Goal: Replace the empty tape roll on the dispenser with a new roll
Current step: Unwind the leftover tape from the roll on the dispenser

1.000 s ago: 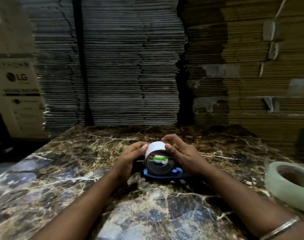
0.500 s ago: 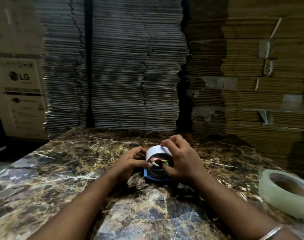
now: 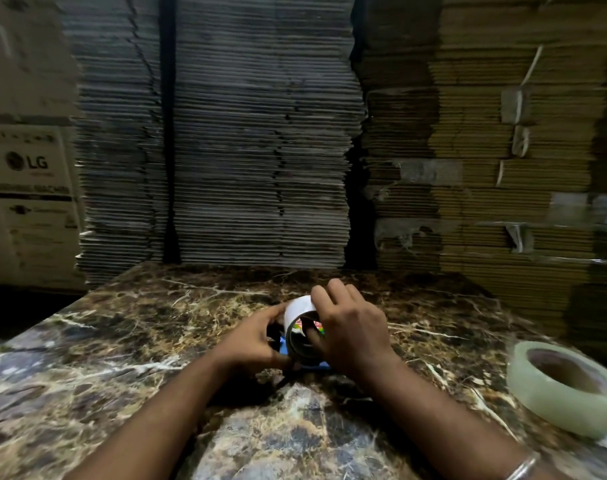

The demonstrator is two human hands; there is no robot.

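Note:
A white empty tape core sits on a blue dispenser in the middle of the marble table. My right hand grips the core, fingers over its top and thumb inside its opening. My left hand holds the dispenser from the left side, hiding most of it. A full roll of clear tape lies flat at the right edge of the table, apart from both hands.
Tall stacks of flattened cardboard rise right behind the table's far edge, brown ones to the right. A printed carton stands at the left, beyond the table's left edge.
My right hand has shifted over the core, its thumb now hooked inside the opening. The core has tilted slightly to the left. My left hand has closed more around the dispenser.

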